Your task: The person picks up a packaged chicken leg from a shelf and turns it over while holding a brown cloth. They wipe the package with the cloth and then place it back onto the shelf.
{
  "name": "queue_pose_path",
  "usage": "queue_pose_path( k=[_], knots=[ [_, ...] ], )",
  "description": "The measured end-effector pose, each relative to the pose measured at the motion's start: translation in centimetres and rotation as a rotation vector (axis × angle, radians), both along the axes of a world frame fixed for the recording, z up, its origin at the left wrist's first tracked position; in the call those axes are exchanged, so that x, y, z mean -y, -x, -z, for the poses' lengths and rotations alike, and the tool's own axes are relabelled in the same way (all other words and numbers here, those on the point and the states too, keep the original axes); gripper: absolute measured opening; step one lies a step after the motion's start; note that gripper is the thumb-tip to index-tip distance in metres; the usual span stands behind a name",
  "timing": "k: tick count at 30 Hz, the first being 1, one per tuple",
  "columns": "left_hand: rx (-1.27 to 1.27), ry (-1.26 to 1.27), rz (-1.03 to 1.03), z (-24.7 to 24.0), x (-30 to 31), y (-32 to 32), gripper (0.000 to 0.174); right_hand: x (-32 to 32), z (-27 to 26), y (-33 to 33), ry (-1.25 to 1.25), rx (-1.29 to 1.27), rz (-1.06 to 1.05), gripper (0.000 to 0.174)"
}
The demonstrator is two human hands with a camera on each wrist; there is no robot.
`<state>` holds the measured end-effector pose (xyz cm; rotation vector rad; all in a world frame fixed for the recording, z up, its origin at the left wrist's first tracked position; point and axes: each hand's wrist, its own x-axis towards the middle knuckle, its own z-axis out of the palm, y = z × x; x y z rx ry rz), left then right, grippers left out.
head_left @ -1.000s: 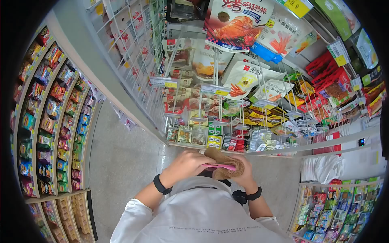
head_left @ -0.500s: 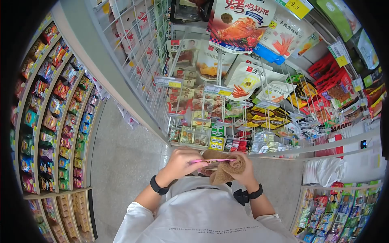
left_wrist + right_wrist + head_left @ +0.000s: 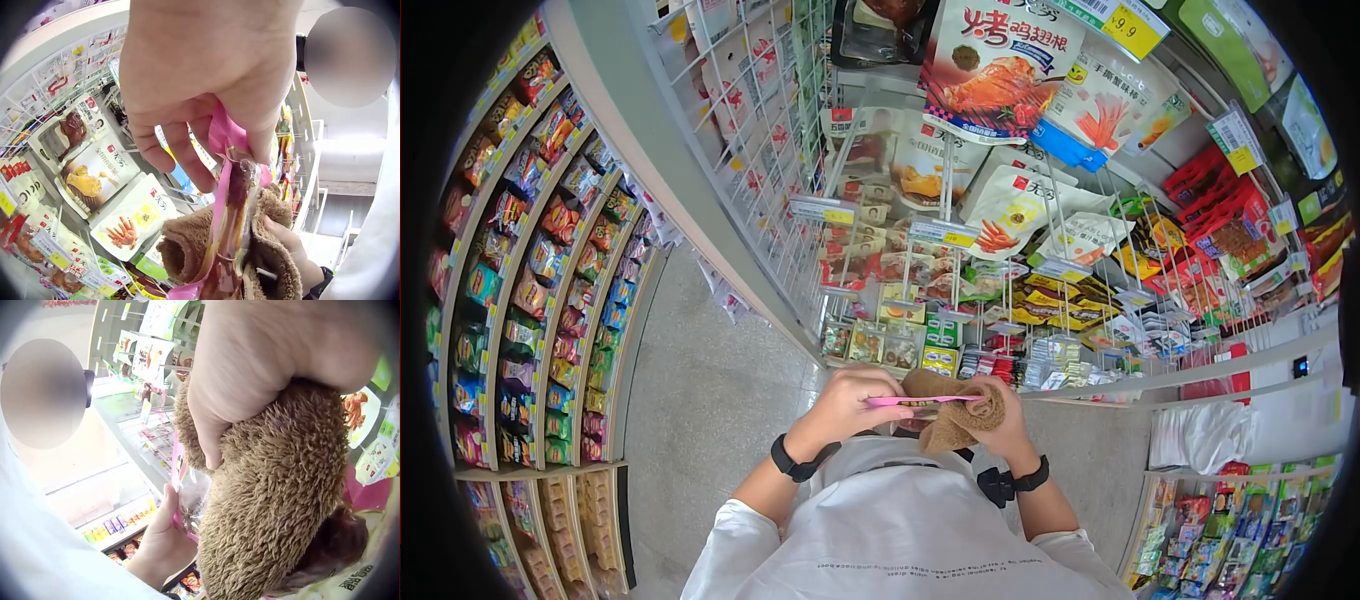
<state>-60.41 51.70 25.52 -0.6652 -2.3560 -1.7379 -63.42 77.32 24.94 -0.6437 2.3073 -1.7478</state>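
A pink-edged clear packet [image 3: 236, 206] with reddish-brown food inside is held upright between the hands. My left hand [image 3: 850, 405] pinches one end of it, thumb against fingers, in the left wrist view. Folded brown fluffy cloth [image 3: 269, 487] is gripped by my right hand [image 3: 1000, 425], its fingers curled over the fabric. The cloth lies around the packet's other end, and in the head view the packet's pink edge [image 3: 930, 400] runs from the left fingers to the cloth. The part of the packet behind the cloth is hidden.
A rack of hanging snack bags [image 3: 1000, 85] stands ahead, its lower rail just beyond the hands. Curved snack shelves [image 3: 530, 290] fill the left side. White plastic bags [image 3: 1205, 435] hang at right above another shelf. Grey floor [image 3: 710, 370] shows between.
Compared with a second ago, the packet lies straighter across between the hands, and more of its pink edge shows. Both hands keep their hold. The rack has shifted slightly in the head view.
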Motion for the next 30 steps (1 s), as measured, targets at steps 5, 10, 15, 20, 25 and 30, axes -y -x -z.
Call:
queue_pose_path(
  k=[5,10,15,20,25,30],
  knots=[
    [0.056,-0.130,-0.094,0.6,0.8,-0.1,0.017,0.0,0.8,0.7,0.066,0.027,0.054,0.047],
    [0.113,-0.094,-0.197,-0.1,0.5,-0.3,0.022,-0.3,0.4,1.9,0.194,0.073,0.215,0.049],
    [0.077,-0.004,-0.107,1.0,-0.1,0.2,0.033,0.9,-0.8,1.9,0.480,0.309,0.348,0.047],
    [0.091,0.070,-0.135,1.6,-0.7,0.1,0.040,1.8,-1.3,1.7,0.614,0.479,0.345,0.042],
    [0.265,-0.082,-0.029,3.5,-0.8,0.1,0.040,2.4,-2.4,2.0,0.709,0.606,0.364,0.035],
    [0.546,-0.216,0.068,3.5,-0.7,-0.1,0.035,2.3,-1.9,2.3,0.715,0.669,0.324,0.036]
  ],
)
